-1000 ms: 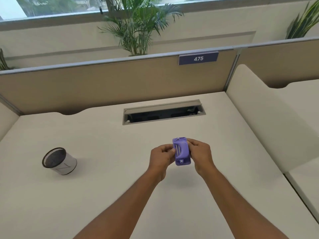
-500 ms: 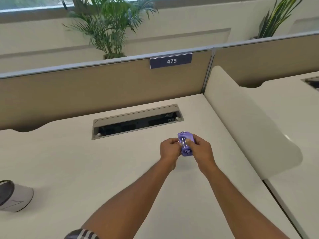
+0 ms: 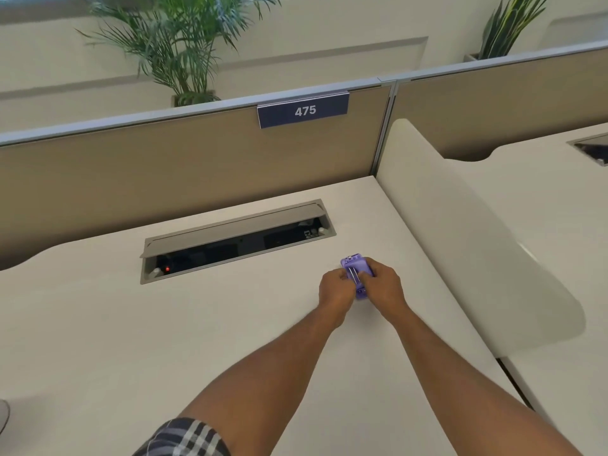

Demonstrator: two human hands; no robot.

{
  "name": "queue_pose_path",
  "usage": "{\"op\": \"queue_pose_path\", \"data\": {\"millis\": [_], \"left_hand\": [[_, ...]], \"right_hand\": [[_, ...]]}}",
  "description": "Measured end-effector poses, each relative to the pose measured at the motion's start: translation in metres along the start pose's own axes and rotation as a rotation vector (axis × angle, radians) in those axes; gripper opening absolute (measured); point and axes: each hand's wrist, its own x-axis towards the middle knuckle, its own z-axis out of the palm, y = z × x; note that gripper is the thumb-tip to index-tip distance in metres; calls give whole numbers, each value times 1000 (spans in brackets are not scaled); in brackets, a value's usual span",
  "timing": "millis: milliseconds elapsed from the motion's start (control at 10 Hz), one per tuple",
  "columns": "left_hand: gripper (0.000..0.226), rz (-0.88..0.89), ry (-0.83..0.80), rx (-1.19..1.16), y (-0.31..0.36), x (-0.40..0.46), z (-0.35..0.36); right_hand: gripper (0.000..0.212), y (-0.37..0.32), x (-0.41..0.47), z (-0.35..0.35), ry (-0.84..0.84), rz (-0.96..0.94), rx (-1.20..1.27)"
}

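Hands meet over the right part of the worktop, nearer its far right corner than its near edge. Between them is a small purple device, a plastic body with two thin metal bars along its upper face, its long axis running roughly from far edge to near edge. Left hand has its fingers curled in against the device's left side, pinching it. Right hand wraps the right side, thumb laid over the top by the bars, so both hands hold the one thing. Whether the device touches the worktop or is just above it cannot be told, since the hands hide its underside. A plaid sleeve shows on the left arm at the near edge. Set into the worktop towards its far edge is a grey cable hatch, lid tipped up, dark inside, with a small red light at its left end; the device sits just in front of the hatch's right end, apart from it. A pale side panel runs along the right edge. Tan partition stands along the far edge and carries a blue plate reading 475. Behind the partition are a palm-like plant and a second plant to the right.
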Motion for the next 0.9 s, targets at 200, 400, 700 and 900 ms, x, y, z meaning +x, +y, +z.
{"op": "queue_pose_path", "data": {"millis": [200, 400, 700, 900], "left_hand": [[19, 29, -59, 135, 8, 0, 18], [24, 43, -81, 225, 10, -1, 21], [28, 62, -196, 189, 6, -12, 1], [64, 21, -213, 356, -24, -28, -20]], "right_hand": [[34, 2, 9, -5, 23, -12, -23], [12, 8, 14, -4, 54, 11, -95], [10, 12, 9, 3, 91, 15, -207], [19, 21, -15, -1, 147, 80, -129]]}}
